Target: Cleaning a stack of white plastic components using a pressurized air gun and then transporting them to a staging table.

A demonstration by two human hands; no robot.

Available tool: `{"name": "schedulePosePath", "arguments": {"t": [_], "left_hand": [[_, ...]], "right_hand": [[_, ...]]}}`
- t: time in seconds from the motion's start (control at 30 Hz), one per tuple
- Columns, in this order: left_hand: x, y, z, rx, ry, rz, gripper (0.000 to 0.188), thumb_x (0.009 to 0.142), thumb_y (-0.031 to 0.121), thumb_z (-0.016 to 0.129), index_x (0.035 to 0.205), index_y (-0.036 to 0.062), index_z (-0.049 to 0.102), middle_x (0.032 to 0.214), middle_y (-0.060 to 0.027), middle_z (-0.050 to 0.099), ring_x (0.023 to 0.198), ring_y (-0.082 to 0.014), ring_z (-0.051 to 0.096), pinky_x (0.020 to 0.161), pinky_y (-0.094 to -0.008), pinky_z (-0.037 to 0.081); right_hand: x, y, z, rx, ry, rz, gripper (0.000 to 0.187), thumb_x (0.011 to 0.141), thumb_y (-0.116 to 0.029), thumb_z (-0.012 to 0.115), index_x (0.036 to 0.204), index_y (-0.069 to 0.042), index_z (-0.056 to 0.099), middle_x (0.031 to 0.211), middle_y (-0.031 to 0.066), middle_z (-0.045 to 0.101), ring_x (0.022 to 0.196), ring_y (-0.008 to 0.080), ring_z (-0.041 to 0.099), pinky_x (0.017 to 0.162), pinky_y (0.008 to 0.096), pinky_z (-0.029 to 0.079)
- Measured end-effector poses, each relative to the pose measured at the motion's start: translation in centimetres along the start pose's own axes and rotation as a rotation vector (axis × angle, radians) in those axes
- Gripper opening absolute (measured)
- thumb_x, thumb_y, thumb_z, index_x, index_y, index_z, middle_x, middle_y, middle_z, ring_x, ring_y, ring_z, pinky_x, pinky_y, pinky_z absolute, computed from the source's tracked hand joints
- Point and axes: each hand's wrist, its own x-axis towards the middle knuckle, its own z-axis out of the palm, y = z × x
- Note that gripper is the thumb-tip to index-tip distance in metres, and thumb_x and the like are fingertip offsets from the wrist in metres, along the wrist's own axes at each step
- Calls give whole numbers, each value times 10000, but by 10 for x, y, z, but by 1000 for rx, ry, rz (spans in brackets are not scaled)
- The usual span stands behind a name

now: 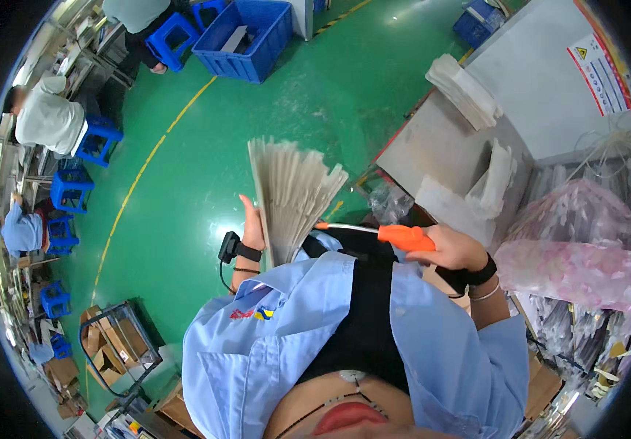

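Note:
My left hand (252,228) grips a thick stack of thin, whitish strips (290,194), fanned out at the far end. Its thumb points up along the left side, and the other fingers are hidden behind the stack. In my right hand (456,249) is a tool with an orange handle (403,236) and a slim, pale metal shaft. The shaft points left, and its orange end lies near the lower right edge of the stack; whether they touch I cannot tell. Both wrists carry black straps.
At right stands a grey-topped table (432,139) with white bundles (465,91) on it. Pink-patterned plastic wrap (579,271) lies beyond my right arm. A blue crate (246,40) sits on the green floor ahead. People on blue stools (99,139) work along the left; a cart with cartons (118,344) stands lower left.

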Motion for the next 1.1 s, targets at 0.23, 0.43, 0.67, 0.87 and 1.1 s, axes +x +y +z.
{"name": "schedulePosePath", "arguments": {"t": [0.23, 0.43, 0.67, 0.87, 1.1], "left_hand": [[3, -2, -50, 43, 153, -58, 935, 838, 760, 252, 1449, 52, 268, 1449, -161, 356, 1273, -350, 422, 1068, -496, 346], [-1, -3, -87, 261, 236, -96, 966, 831, 780, 212, 1430, 28, 304, 1406, -170, 415, 1250, -328, 458, 1048, -468, 376], [5, -13, -32, 154, 348, -44, 916, 863, 746, 229, 1328, -13, 444, 1241, -160, 566, 1127, -267, 564, 985, -378, 444], [6, -24, -110, 460, 423, 31, 748, 923, 646, 333, 1162, -13, 592, 1040, -103, 647, 935, -174, 609, 820, -316, 499], [-2, -1, -50, 1031, 481, 15, 421, 859, 346, 649, 1007, -48, 642, 823, -47, 665, 688, -90, 594, 616, -252, 485]], "right_hand": [[1, -10, 3, 91, -26, -128, 346, 847, -305, 669, 979, 7, 599, 663, 89, 597, 555, 190, 545, 563, 328, 436], [3, 20, -2, -72, -8, 70, 367, 829, -337, 679, 916, 12, 606, 642, 125, 591, 548, 247, 551, 562, 347, 438], [18, 1, -18, -183, -23, 22, 367, 844, -360, 664, 874, 3, 613, 652, 127, 610, 597, 237, 598, 574, 339, 444], [7, -1, -19, -16, -108, 20, 359, 845, -353, 666, 895, -3, 606, 671, 137, 617, 615, 298, 601, 577, 364, 437], [1, 5, -10, -8, -74, -15, 353, 850, -356, 657, 939, -19, 604, 720, 160, 609, 670, 315, 596, 611, 372, 442]]}}
